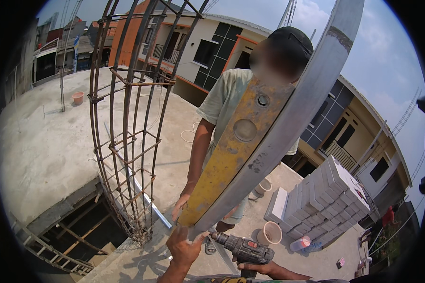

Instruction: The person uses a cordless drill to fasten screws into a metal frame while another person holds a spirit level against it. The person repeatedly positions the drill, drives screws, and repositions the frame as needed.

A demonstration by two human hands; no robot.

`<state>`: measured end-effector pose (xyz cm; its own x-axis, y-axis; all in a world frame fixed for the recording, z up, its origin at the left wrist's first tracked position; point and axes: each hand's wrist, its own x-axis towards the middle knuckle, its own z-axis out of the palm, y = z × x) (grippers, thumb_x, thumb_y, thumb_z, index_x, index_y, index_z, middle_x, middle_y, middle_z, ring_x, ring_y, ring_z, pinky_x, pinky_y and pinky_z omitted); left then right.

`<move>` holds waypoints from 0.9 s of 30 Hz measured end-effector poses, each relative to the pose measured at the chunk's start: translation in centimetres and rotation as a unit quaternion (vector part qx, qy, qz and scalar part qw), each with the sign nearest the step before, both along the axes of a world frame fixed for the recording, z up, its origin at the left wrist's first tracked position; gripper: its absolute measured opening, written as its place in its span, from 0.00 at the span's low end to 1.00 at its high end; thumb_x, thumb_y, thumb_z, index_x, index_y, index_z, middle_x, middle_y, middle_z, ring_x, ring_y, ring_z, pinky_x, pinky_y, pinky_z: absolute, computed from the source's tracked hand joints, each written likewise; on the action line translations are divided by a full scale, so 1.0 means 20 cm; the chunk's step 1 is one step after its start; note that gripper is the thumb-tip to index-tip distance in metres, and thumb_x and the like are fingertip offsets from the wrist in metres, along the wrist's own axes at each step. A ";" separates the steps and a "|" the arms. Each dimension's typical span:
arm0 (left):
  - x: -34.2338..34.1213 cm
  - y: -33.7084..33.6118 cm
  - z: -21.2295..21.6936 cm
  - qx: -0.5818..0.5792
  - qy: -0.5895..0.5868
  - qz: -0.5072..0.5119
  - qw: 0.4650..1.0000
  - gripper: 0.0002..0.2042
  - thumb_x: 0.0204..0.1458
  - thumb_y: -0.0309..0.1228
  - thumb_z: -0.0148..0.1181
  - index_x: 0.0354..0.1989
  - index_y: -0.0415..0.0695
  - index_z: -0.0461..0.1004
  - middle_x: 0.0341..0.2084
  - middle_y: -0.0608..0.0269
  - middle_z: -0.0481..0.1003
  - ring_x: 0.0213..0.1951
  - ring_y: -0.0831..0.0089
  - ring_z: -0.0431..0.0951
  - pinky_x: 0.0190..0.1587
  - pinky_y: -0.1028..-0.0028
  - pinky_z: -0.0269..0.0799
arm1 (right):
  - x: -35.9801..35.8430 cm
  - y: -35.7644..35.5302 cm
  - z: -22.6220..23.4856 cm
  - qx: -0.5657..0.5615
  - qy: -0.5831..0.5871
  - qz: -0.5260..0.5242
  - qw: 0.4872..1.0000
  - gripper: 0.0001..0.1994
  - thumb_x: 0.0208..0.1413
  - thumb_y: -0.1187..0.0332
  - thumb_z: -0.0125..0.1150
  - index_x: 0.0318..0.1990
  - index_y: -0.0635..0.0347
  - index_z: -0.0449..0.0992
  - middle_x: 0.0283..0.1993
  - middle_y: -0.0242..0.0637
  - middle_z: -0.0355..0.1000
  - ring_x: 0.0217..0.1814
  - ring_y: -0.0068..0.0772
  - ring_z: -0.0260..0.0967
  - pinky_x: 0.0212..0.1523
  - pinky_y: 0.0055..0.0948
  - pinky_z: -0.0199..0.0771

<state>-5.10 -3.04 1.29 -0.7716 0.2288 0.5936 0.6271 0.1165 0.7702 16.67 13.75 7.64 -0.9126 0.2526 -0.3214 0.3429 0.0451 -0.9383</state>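
My right hand [265, 269] grips the handle of a dark cordless drill [244, 247], its chuck pointing left toward my left thumb. My left hand [183, 247] is closed at the lower end of a yellow spirit level [222, 160], fingers curled; what they pinch is hidden or too small to make out. The scuffed level lies along a tall grey metal profile [288, 122], both leaning up to the right. Opposite me, a person in a pale shirt [226, 94] has a hand [180, 205] at the level's lower left edge.
A rusty rebar column cage [127, 118] stands left, beside a floor opening [80, 231] with a ladder [56, 257]. Pale blocks [321, 198] are stacked at right, near a bucket [270, 232] and a red-lidded container [301, 243]. A metal strip [146, 195] lies behind the cage.
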 end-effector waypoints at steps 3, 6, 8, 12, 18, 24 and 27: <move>0.00 -0.01 0.00 -0.013 -0.010 -0.004 1.000 0.24 0.39 0.43 0.79 0.37 0.39 0.75 0.28 0.52 0.75 0.30 0.51 0.78 0.32 0.59 0.74 | 0.00 0.00 0.00 0.012 0.007 0.012 1.000 0.25 0.55 0.70 0.72 0.58 0.58 0.69 0.47 0.33 0.76 0.49 0.25 0.73 0.49 0.29 0.76; 0.01 -0.02 0.01 -0.033 -0.034 -0.006 0.999 0.25 0.40 0.41 0.79 0.42 0.38 0.76 0.32 0.52 0.79 0.35 0.52 0.81 0.37 0.62 0.76 | -0.01 0.00 -0.01 0.019 0.013 0.019 1.000 0.25 0.55 0.66 0.72 0.59 0.57 0.70 0.47 0.30 0.77 0.46 0.23 0.73 0.47 0.26 0.76; 0.02 -0.02 0.02 -0.035 -0.037 -0.006 0.999 0.25 0.40 0.40 0.79 0.41 0.38 0.76 0.32 0.52 0.79 0.35 0.53 0.81 0.37 0.62 0.76 | 0.00 0.00 -0.02 0.003 0.009 0.015 1.000 0.26 0.55 0.66 0.73 0.59 0.57 0.70 0.48 0.30 0.77 0.46 0.23 0.73 0.48 0.26 0.75; 0.02 -0.02 0.03 -0.030 -0.040 -0.007 0.999 0.25 0.40 0.40 0.80 0.41 0.38 0.76 0.32 0.52 0.79 0.35 0.53 0.81 0.37 0.62 0.76 | 0.00 0.01 -0.03 0.016 0.006 0.012 1.000 0.28 0.54 0.64 0.74 0.60 0.57 0.70 0.49 0.31 0.77 0.48 0.24 0.73 0.50 0.27 0.75; 0.01 -0.02 0.02 -0.030 -0.035 0.000 0.999 0.25 0.39 0.40 0.80 0.40 0.37 0.76 0.31 0.51 0.79 0.35 0.52 0.81 0.37 0.62 0.76 | -0.01 -0.01 0.00 0.035 0.009 0.009 0.999 0.29 0.54 0.64 0.74 0.61 0.58 0.69 0.51 0.32 0.77 0.49 0.25 0.73 0.51 0.28 0.75; 0.01 -0.02 0.03 -0.029 -0.027 0.003 0.999 0.25 0.39 0.40 0.80 0.38 0.37 0.75 0.30 0.51 0.77 0.33 0.50 0.79 0.35 0.60 0.75 | 0.02 0.02 -0.04 0.035 0.009 -0.005 0.999 0.27 0.53 0.66 0.74 0.59 0.59 0.71 0.49 0.32 0.78 0.49 0.25 0.73 0.52 0.28 0.74; 0.01 -0.01 0.02 -0.013 -0.013 0.005 1.000 0.24 0.38 0.41 0.79 0.35 0.39 0.73 0.28 0.52 0.74 0.32 0.49 0.77 0.32 0.57 0.73 | 0.03 0.03 -0.07 0.051 0.019 -0.008 0.999 0.24 0.52 0.66 0.75 0.56 0.59 0.75 0.48 0.32 0.78 0.49 0.25 0.73 0.53 0.28 0.74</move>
<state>-4.92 -3.19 1.69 -0.7886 0.2370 0.5674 0.6060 0.1428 0.7825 17.28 14.36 6.24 -0.9192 0.2964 -0.2592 0.3091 0.1355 -0.9413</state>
